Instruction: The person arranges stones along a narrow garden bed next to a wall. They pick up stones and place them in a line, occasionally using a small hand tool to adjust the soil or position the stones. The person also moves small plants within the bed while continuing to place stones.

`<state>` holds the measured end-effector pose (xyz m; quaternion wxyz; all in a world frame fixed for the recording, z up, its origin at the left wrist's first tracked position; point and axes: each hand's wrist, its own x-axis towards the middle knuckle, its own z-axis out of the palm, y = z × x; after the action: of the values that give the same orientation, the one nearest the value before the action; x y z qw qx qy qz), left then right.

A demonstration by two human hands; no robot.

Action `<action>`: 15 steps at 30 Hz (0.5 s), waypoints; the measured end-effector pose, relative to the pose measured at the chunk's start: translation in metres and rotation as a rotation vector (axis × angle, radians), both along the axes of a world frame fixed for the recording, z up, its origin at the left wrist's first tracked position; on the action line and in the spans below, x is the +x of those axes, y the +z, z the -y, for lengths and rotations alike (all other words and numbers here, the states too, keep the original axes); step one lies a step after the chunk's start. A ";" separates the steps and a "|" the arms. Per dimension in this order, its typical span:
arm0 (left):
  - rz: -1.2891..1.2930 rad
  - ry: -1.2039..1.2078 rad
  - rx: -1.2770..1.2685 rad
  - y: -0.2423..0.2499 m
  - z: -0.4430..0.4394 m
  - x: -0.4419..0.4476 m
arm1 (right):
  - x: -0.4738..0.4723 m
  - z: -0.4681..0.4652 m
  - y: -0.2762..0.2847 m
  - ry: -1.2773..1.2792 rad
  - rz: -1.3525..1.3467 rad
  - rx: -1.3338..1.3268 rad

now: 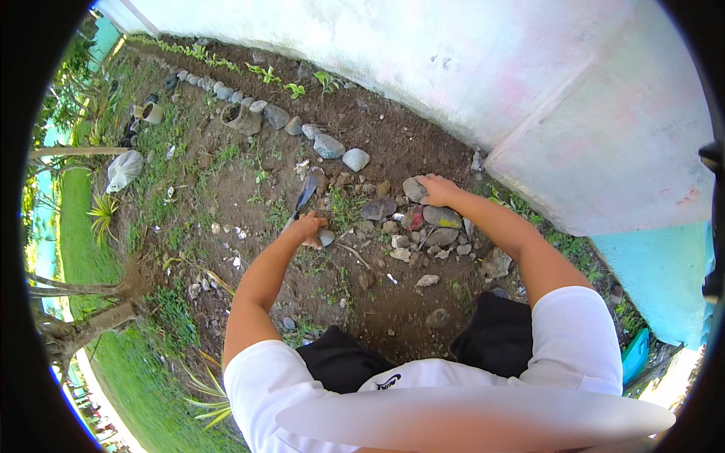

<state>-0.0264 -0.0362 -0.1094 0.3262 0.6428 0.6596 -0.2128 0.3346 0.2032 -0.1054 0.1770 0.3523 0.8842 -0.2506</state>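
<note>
My left hand is low over the soil, holding the handle of a bolo-like blade that points away from me. A small grey stone lies against its fingers. At the far edge of a stone pile, my right hand has its fingers on a rounded grey stone; whether it grips the stone or only rests there I cannot tell. Close by lie a dark flat stone, a stone with yellow marks and a red piece.
A row of stones edges a planted strip with seedlings along the painted wall. At left are a white plastic bag, a tipped pot and a tree trunk. A pale stone lies before my knees.
</note>
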 end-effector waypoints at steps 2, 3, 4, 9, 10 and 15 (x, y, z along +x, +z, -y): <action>0.089 -0.114 -0.079 0.008 -0.015 -0.008 | -0.014 -0.003 0.002 0.087 -0.118 0.112; 0.143 -0.095 -0.075 0.015 -0.023 -0.013 | -0.022 -0.005 0.002 0.129 -0.153 0.177; 0.215 -0.078 -0.067 0.023 -0.031 -0.018 | -0.030 -0.005 0.000 0.131 -0.236 0.149; 0.353 -0.066 0.300 0.069 -0.094 -0.008 | -0.075 0.004 -0.017 0.282 -0.222 0.147; 0.351 -0.088 0.380 0.074 -0.112 0.002 | -0.081 0.007 -0.019 0.268 -0.219 0.144; 0.284 -0.071 0.515 0.072 -0.180 0.048 | -0.079 -0.026 -0.007 0.452 0.025 0.322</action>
<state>0.0218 0.1439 -0.0377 0.2336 0.7504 0.6169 0.0425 0.2558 0.2287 -0.1120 0.1811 0.1728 0.9665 -0.0568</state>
